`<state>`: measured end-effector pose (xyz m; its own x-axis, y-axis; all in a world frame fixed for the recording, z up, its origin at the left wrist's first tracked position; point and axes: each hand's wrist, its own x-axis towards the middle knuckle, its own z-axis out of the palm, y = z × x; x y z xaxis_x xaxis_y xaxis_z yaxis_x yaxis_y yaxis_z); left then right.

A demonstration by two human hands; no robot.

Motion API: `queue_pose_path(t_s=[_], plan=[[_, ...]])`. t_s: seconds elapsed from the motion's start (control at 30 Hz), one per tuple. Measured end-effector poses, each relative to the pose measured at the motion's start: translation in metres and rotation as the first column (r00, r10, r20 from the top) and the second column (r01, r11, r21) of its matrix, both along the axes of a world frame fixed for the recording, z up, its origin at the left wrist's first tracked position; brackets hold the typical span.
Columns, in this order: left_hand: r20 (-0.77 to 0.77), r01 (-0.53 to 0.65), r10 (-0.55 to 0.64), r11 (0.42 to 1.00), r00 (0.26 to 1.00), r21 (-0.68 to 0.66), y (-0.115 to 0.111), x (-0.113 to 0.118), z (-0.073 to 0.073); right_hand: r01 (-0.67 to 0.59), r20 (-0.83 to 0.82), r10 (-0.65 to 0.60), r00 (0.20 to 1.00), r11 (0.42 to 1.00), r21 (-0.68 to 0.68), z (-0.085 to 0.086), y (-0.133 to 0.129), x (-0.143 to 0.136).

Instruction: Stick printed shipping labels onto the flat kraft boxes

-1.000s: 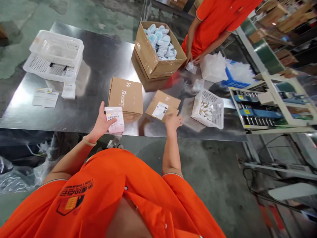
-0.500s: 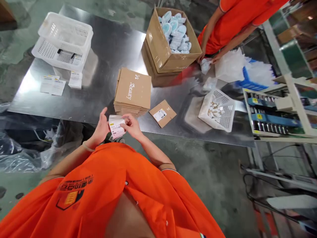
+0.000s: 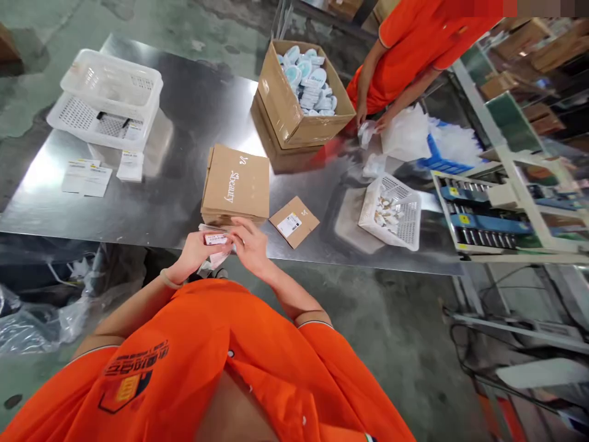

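Observation:
Between my hands, at the table's front edge, is a white printed label (image 3: 216, 239) with thin pale sheet material around it. My left hand (image 3: 195, 255) is closed on the label's left side. Fingers bent, my right hand (image 3: 249, 244) pinches its right side. Just beyond them lies a stack of flat brown cardboard boxes (image 3: 237, 184) with white lettering. To the right of the stack, a single flat brown box (image 3: 301, 228) bears a white label.
Stacked white baskets (image 3: 151, 116) and paper cards (image 3: 97, 182) lie left. An open carton (image 3: 317, 130) of round packs stands at the back. A white basket (image 3: 410, 222) is on the right, near another person's hands (image 3: 370, 123) and a blue crate (image 3: 444, 161).
My left hand's spread fingers have closed on the label, which now shows less of its face. My view has shifted, so the table's things appear lower and farther left.

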<state>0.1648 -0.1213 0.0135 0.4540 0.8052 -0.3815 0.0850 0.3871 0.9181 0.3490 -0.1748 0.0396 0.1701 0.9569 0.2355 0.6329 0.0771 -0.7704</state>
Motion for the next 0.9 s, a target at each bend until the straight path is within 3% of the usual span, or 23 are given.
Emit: queue_pose_path(t_s=[0.07, 0.17, 0.27, 0.33, 0.43, 0.5, 0.63, 0.7, 0.8, 0.9], plan=[[0.044, 0.057, -0.054, 0.994, 0.998, -0.093, -0.004, 0.004, 0.002, 0.059, 0.042, -0.06, 0.997, 0.998, 0.032, 0.017, 0.029, 0.022], [0.07, 0.099, -0.086, 0.975, 0.994, -0.198, -0.009, 0.011, 0.006, 0.196, 0.068, -0.198, 0.978, 0.98, 0.038, 0.032, 0.096, 0.064], [0.101, 0.085, -0.061, 0.965, 0.993, -0.249, -0.01, 0.021, 0.008, 0.218, 0.094, -0.21, 0.973, 0.971, -0.097, 0.024, 0.155, 0.095], [0.116, 0.07, -0.039, 0.959, 0.992, -0.274, -0.01, 0.027, 0.006, 0.197, 0.094, -0.184, 0.978, 0.969, -0.148, 0.008, 0.176, 0.106], [0.127, 0.06, -0.022, 0.951, 0.992, -0.303, -0.01, 0.03, -0.004, 0.195, 0.11, -0.179, 0.978, 0.969, -0.152, -0.016, 0.184, 0.11], [0.117, 0.105, -0.073, 0.95, 0.99, -0.293, -0.011, 0.026, -0.016, 0.224, 0.149, -0.202, 0.968, 0.963, -0.152, -0.023, 0.181, 0.109], [-0.046, 0.293, -0.3, 0.948, 0.953, -0.127, -0.014, -0.004, -0.045, 0.263, 0.227, -0.245, 0.943, 0.963, -0.054, -0.015, 0.165, 0.093], [-0.171, 0.327, -0.315, 0.944, 0.934, 0.044, -0.014, -0.022, -0.052, 0.191, 0.291, -0.172, 0.941, 0.981, -0.04, -0.008, 0.154, 0.073], [-0.261, 0.274, -0.193, 0.906, 0.946, 0.322, -0.006, -0.036, -0.041, -0.011, 0.386, 0.081, 0.919, 0.984, -0.18, -0.004, 0.142, 0.037], [-0.356, 0.207, -0.022, 0.847, 0.934, 0.49, 0.014, -0.027, -0.014, -0.112, 0.416, 0.249, 0.875, 0.939, -0.325, -0.005, 0.145, 0.02]])
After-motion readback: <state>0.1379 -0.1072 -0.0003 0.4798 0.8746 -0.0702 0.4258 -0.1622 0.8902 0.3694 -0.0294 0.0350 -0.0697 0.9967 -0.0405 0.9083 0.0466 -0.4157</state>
